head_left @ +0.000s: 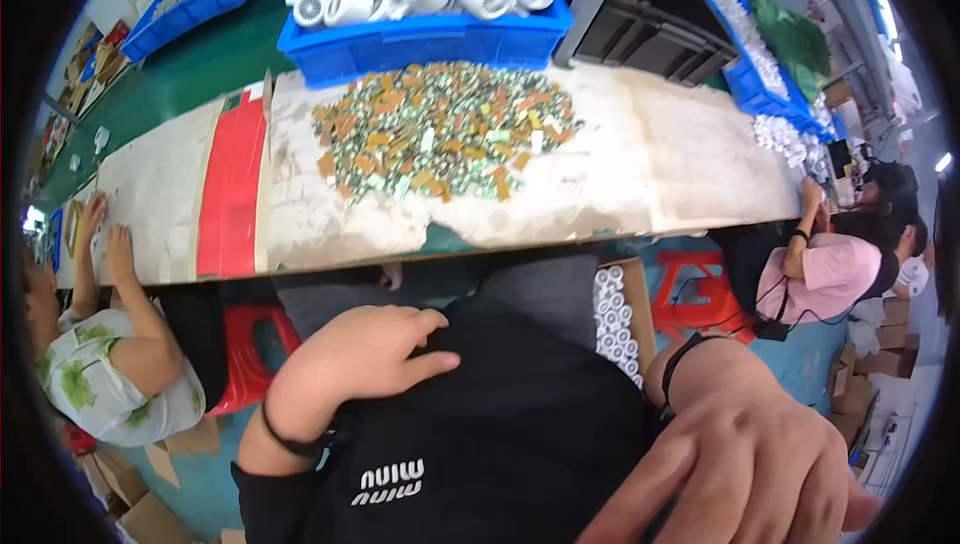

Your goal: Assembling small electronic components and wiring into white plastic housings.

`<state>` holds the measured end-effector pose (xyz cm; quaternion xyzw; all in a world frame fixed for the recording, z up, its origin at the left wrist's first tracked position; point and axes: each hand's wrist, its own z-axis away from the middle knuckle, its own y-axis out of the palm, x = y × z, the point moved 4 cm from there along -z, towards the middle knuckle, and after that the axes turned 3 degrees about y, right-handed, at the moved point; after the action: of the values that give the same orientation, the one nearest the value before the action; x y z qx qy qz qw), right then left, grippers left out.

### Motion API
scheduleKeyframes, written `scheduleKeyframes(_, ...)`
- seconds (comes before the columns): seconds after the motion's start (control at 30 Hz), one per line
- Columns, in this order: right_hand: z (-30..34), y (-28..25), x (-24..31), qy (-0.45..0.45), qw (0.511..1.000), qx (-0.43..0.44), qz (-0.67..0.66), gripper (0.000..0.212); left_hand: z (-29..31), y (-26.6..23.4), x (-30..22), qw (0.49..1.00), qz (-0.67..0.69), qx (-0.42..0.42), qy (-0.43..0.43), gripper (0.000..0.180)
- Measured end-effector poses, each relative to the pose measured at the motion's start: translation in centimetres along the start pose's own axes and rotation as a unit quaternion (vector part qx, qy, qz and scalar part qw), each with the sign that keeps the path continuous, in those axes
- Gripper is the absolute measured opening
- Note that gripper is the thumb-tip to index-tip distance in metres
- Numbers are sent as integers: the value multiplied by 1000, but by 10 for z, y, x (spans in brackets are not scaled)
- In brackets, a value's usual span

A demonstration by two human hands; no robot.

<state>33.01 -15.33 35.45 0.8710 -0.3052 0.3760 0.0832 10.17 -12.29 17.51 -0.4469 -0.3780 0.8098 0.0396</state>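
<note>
My left hand (375,352) is held in front of my black top (520,394), its thumb and forefinger apart and nothing between them. Close to the camera at the lower right, my right hand (740,454) shows its knuckles, with the fingers running past the lower edge. Their tips are out of sight, so I cannot make out what they touch. Beyond my lap, a spread heap of small green and amber-brown pieces (440,134) lies on the pale cardboard-covered workbench (690,184). Neither hand touches the heap.
Behind the heap stands a blue bin (420,49) full of white plastic housings. A black crate (650,44) is to its right. Beside my lap a cardboard box (640,309) holds round white parts. People sit at both bench ends, near red stools (250,359).
</note>
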Motion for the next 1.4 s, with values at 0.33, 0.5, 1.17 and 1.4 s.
scheduleKeyframes(0.33, 54, -13, -21, -11, 990, -141, 14, 53, -32, 49, 42, 918, -327, -210, 80, 33)
scheduleKeyframes(0.5, 127, -34, 5, -65, 986, -151, -5, 52, -56, 24, 17, 911, -304, -229, 157, 31)
scheduleKeyframes(1.17, 135, -120, -81, 27, 832, -509, 220, 21, -66, -180, 120, 502, -378, -757, 178, 28)
scheduleKeyframes(1.4, 197, -221, -210, 293, 640, -556, 441, 18, -71, -200, 191, 628, -265, -725, 96, 42)
